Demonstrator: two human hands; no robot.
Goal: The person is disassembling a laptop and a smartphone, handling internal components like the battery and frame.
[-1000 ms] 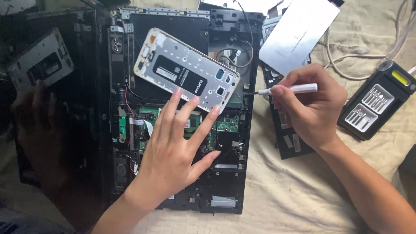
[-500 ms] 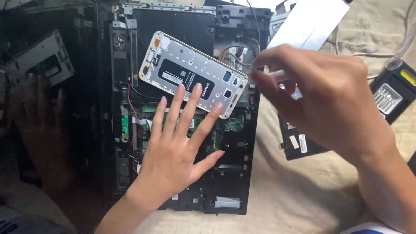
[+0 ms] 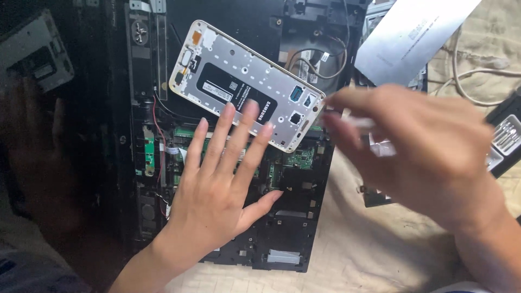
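Left hand (image 3: 217, 190): flat, fingers spread, unchanged on opened laptop base (image 3: 304, 228), fingertips touching phone frame (image 3: 244, 87) | Right hand (image 3: 429, 146): swung across toward frame, pinching white tool (image 3: 361, 123), blurred

So the right hand (image 3: 429, 157) swings in from the side with its thin white pen-like tool (image 3: 361, 122) and now blurs right beside the corner of the silver phone frame with the gold rim (image 3: 244, 87), covering the black box it worked over earlier.

Soft daylight brightens the cloth (image 3: 380, 255) at right; the left side sinks into shadow. The right hand (image 3: 418, 146) is smeared (motion blur).
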